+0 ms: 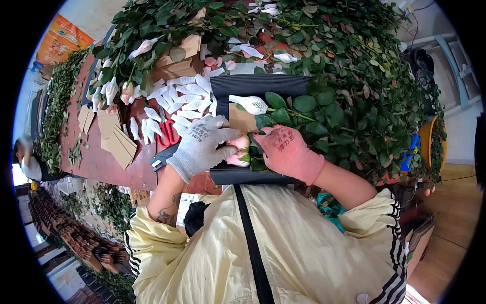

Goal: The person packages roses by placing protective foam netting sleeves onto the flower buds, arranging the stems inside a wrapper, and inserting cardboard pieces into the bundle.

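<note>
A pink rose (237,156) lies at the near side of a black ribbed holder (260,85). My left hand (205,144), in a grey glove, has its thumb and fingers closed about the bloom. My right hand (289,152), in a pink glove, is closed just below the bloom, among green leaves; the stem under its fingers is hidden. Beyond both hands, a second rose in a white foam net sleeve (248,104) rests in the holder, its leafy stem running to the right. A brown card (242,119) shows between the two flowers.
White foam sleeves (187,96) are heaped to the left, beside red-handled scissors (168,134) and a black stapler-like tool (163,158). Brown card pieces (115,133) lie farther left. Leafy rose stems (354,66) cover the back and right. Another person (30,161) is at the far left.
</note>
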Action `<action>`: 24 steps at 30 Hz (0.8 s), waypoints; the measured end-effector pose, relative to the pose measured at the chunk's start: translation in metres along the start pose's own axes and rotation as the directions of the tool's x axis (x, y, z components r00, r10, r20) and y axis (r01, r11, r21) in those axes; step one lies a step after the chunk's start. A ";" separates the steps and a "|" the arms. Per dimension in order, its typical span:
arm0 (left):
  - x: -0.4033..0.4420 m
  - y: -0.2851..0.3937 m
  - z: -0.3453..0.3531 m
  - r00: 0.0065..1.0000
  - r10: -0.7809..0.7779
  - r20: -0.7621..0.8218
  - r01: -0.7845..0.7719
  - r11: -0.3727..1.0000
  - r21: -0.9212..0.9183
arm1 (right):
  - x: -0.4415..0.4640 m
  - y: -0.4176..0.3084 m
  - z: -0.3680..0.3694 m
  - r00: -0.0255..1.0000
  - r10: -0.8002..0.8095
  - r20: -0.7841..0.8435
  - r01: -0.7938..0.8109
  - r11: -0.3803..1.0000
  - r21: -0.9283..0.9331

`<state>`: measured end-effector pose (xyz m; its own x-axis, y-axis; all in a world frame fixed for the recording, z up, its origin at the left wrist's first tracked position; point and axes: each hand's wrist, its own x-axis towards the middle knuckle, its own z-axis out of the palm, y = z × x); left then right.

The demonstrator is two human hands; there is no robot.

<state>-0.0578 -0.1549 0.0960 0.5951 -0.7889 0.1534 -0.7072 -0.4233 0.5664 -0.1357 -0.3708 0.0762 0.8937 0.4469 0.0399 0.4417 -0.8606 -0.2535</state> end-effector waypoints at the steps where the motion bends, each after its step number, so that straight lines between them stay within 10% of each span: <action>1: 0.000 -0.002 0.000 0.999 0.027 0.021 -0.027 1.000 -0.005 | -0.001 0.000 0.001 1.000 -0.010 -0.025 0.010 1.000 -0.002; 11: 0.015 0.006 0.003 0.999 0.044 -0.008 -0.044 0.996 -0.083 | -0.002 0.001 0.002 1.000 -0.015 -0.020 0.014 0.999 -0.035; 17: -0.016 0.000 -0.044 0.986 0.135 0.100 -0.028 0.719 -0.695 | 0.002 -0.004 -0.014 0.991 0.054 0.125 -0.055 0.998 0.010; 19: -0.045 -0.009 -0.070 0.886 -0.426 0.184 0.462 0.846 -0.265 | -0.001 -0.004 -0.011 0.996 0.034 0.080 -0.033 0.999 -0.017; 21: -0.074 -0.038 -0.071 0.801 -0.594 -0.077 0.563 0.703 0.435 | -0.002 -0.003 -0.008 0.999 -0.005 0.042 0.007 0.999 -0.042; 24: -0.078 -0.014 -0.072 0.889 -0.444 -0.107 0.457 0.856 0.241 | 0.005 -0.004 -0.015 0.976 0.058 0.209 -0.047 0.997 -0.058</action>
<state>-0.0670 -0.0549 0.1345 0.8845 -0.4657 -0.0283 -0.4255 -0.8301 0.3603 -0.1319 -0.3687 0.0916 0.8814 0.4376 -0.1780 0.4033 -0.8932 -0.1989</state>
